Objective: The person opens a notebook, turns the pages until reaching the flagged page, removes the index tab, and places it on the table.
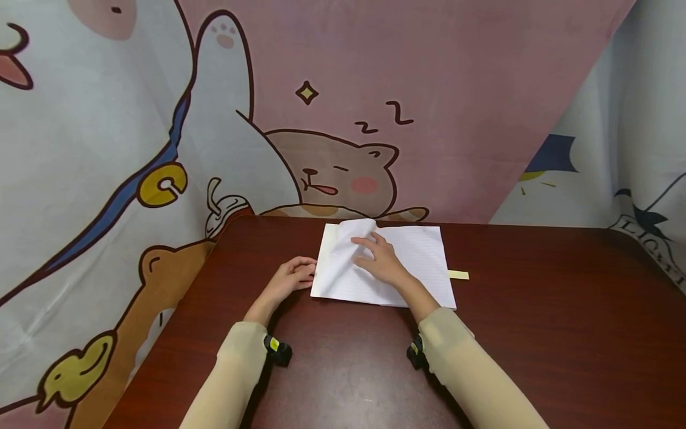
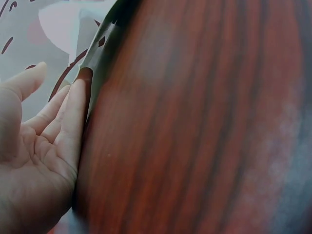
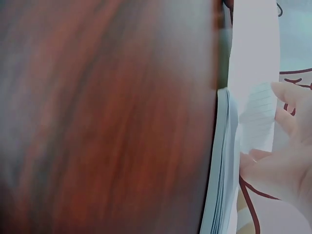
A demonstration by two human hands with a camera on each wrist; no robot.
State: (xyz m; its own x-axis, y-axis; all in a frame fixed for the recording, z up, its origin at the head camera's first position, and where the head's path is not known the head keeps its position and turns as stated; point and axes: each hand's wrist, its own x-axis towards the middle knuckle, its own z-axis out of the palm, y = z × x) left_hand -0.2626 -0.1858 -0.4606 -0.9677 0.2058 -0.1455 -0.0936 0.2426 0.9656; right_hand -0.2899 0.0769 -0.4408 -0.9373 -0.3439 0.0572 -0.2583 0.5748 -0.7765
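Observation:
An open notebook [image 1: 415, 262] with white lined pages lies on the table. One page [image 1: 343, 253] stands raised and curved over its left half. My right hand [image 1: 379, 261] is over the notebook, its fingers spread and touching the raised page. The right wrist view shows that page [image 3: 253, 48] lifted above the stacked sheets, with the right hand [image 3: 287, 141] against it. At the notebook's left edge, my left hand [image 1: 292, 278] rests on the table. In the left wrist view the left hand [image 2: 44, 146] has its fingertips at the cover's edge and its thumb apart.
The dark red-brown wooden table [image 1: 343, 369] extends around the notebook. A pale yellow tab [image 1: 458, 274] sticks out from the notebook's right side. Behind the table hangs a cloth [image 1: 455, 119] with cartoon animals.

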